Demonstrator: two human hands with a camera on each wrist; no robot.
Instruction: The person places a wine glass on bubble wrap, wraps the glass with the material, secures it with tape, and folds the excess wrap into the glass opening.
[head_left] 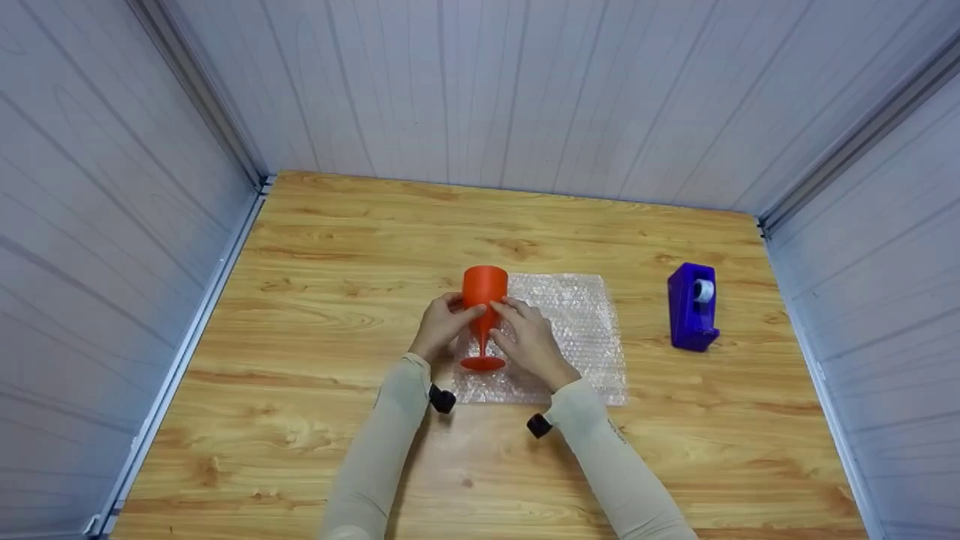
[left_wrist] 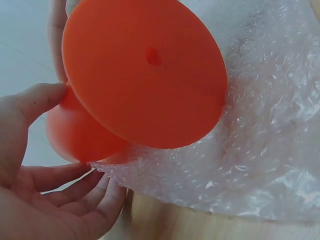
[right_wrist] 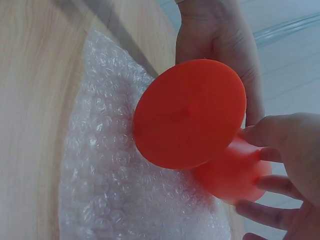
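Note:
In the head view an orange goblet lies over the left part of a bubble wrap sheet. Its bowl points away from me; the round foot faces the wrist cameras. My left hand grips the bowl from the left, thumb on its upper side and fingers lower down by the wrap's edge. From the right, my right hand touches the bowl with outstretched fingertips, its fingers spread in the right wrist view. The foot hides much of the stem in both wrist views.
A blue tape dispenser with a white roll stands to the right of the wrap. The wooden table is bounded by pale panels at the back, left and right.

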